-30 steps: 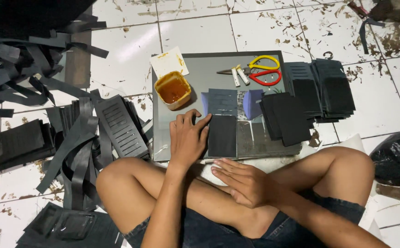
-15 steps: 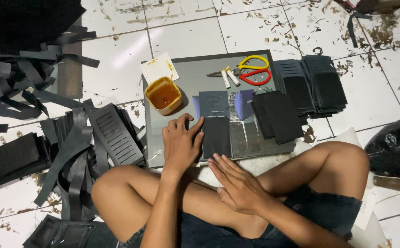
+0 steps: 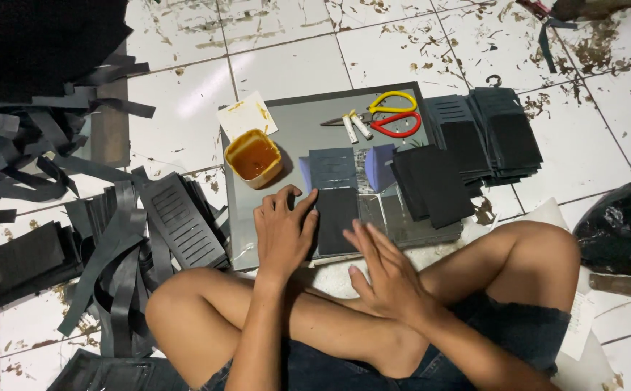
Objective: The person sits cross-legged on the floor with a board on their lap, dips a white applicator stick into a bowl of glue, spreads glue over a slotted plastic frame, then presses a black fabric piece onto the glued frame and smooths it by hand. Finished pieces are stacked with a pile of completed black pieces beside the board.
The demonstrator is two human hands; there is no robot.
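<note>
Black panel [image 3: 335, 217]: flat, rectangular, slotted top; left hand [image 3: 284, 233] pressing edge.

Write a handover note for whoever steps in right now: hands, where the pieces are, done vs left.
Left hand: flat, palm down, fingers on the left edge of the flat black rectangular piece on the grey board.
Right hand: open, fingers spread beside that piece's lower right corner, holding nothing.
Orange tub of amber glue sits at the board's left; yellow-and-red scissors at its top.
Done: the piece lies flat below a slotted dark panel.
Left: stacks of black cut pieces on the right and black strips on the left look untouched.
</note>
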